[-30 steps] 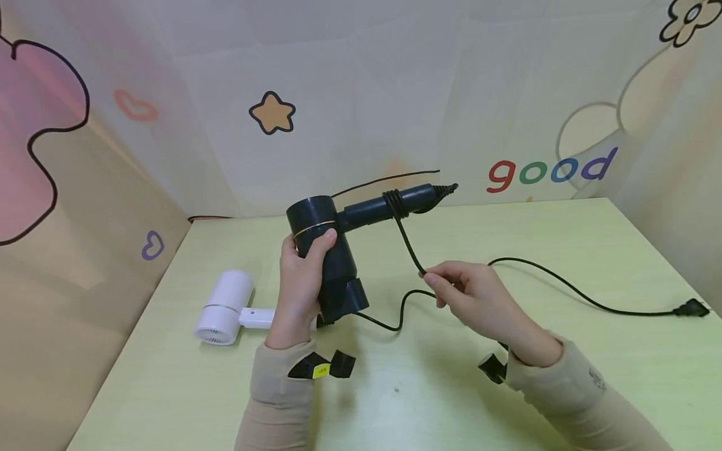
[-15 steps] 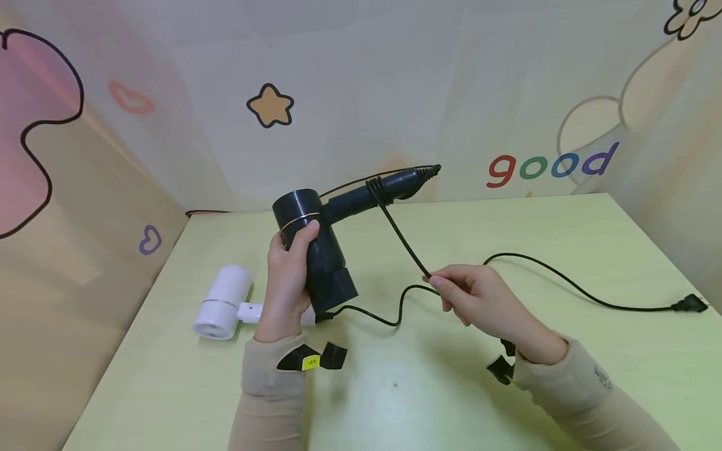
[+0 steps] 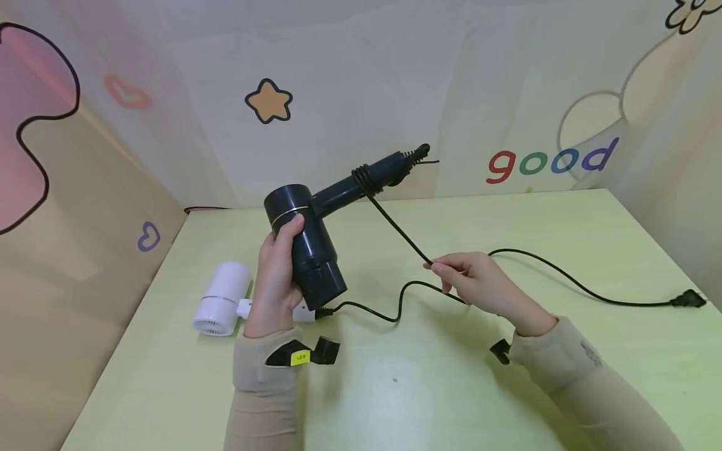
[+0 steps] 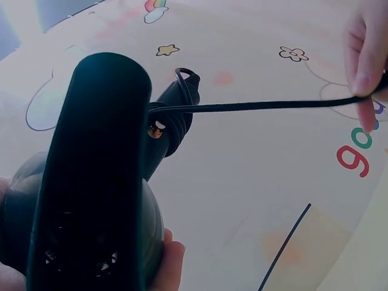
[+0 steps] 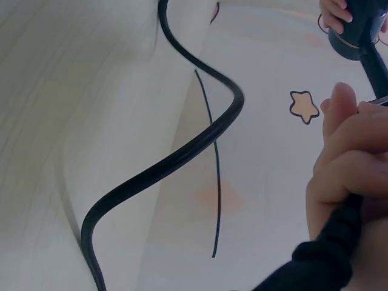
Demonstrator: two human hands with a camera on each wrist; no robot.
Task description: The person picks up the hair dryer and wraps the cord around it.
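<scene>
Black dryer (image 3: 313, 252) and cord (image 3: 401, 230) occupy hands (image 3: 275, 269) (image 3: 478, 279) inside the table's side edges (image 3: 125, 341).

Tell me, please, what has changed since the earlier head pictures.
The left hand has shifted the dark hair dryer slightly leftward, and its handle tilts up more steeply. The stretch of black cord between handle and right hand has grown longer. Nothing was newly grasped or released; the white hair dryer and the plug stayed put.
</scene>
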